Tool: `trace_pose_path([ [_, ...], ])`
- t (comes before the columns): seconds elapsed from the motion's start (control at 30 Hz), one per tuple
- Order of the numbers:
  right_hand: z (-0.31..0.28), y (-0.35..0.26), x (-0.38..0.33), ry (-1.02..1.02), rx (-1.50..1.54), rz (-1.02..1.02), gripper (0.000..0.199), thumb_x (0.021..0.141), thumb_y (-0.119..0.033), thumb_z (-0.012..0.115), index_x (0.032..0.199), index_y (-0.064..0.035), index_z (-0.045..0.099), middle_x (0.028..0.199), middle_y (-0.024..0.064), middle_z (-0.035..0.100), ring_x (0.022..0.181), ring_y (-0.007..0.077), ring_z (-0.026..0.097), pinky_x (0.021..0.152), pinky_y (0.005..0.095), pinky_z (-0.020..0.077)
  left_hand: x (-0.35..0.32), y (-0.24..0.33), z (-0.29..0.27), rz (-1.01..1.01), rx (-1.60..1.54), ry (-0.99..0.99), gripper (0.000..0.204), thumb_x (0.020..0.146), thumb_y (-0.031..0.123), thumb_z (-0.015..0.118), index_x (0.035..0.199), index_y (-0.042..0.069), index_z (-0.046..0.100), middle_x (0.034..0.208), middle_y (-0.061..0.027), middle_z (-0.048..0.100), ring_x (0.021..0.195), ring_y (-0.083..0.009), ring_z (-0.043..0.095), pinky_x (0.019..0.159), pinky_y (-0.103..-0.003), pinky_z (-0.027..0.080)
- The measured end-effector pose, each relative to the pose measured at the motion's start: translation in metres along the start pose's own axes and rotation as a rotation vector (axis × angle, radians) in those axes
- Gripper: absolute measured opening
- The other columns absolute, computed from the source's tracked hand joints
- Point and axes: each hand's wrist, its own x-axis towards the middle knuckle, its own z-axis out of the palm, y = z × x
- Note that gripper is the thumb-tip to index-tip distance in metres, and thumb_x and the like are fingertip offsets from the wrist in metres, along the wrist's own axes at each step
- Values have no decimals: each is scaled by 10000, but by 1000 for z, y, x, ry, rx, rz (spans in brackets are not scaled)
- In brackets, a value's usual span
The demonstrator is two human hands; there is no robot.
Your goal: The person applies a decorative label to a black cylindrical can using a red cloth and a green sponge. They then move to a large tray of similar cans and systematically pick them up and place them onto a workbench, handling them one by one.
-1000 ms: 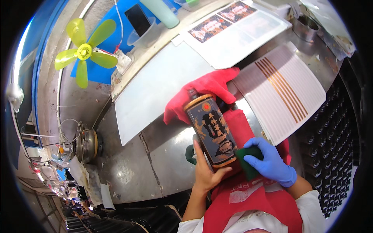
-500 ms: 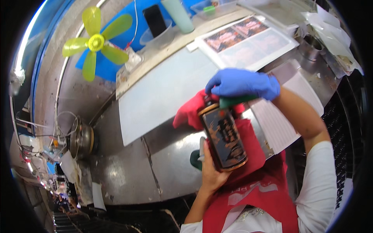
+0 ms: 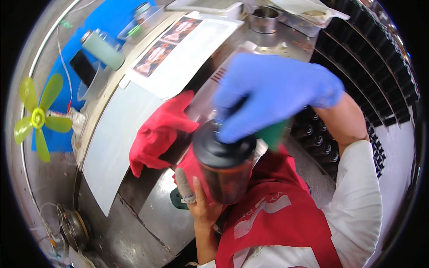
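A dark bottle [image 3: 230,178] with a wide black shoulder and gold-brown markings stands tilted in front of my apron. My left hand [image 3: 206,210] is wrapped round its lower side, one finger wearing a grey fingertip cover. Over the top, my right hand [image 3: 272,89] in a blue glove has thumb and fingers closed about the bottle's narrow neck, blurred by motion. A green cloth or pad [image 3: 273,135] shows beneath that glove; how it is held is hidden. Just left of the bottle lies a crumpled red cloth [image 3: 163,129].
On the metal table [image 3: 152,214] lie a pale sheet [image 3: 118,129] and a printed sheet [image 3: 192,53]. A metal pot [image 3: 263,20] stands at the back. Several dark bottles [image 3: 317,140] stand in racks at the right. A yellow fan [image 3: 38,117] is at far left.
The view has swung to the right, bringing the bottle racks in. The bottle has turned, so its black shoulder now faces me. My gloved hand is nearer, still at its top.
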Motion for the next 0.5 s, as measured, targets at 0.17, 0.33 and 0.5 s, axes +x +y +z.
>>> trace_pose_path([
  [0.17,-17,6,-131,417,-189,-212,149,663,-75,777,652,-19,639,586,62,600,479,171,586,433,259,409,32,18,18,-2,67,-128,995,679,169,817,1440,-45,214,1465,-283,256,1363,-438,251,1104,-475,228],
  [0.33,17,57,-217,751,-234,560,158,738,-121,710,667,1,639,562,81,577,496,136,564,493,249,434,28,13,11,-206,-53,-63,782,765,15,703,1420,-35,281,1476,-186,297,1343,-318,338,1079,-440,306],
  [0.5,113,238,-265,786,-341,956,249,750,-311,673,684,-72,677,687,116,646,636,293,630,597,371,502,28,6,4,-348,-26,-14,604,823,-10,631,1371,-43,377,1436,-165,375,1301,-293,398,1066,-427,324],
])
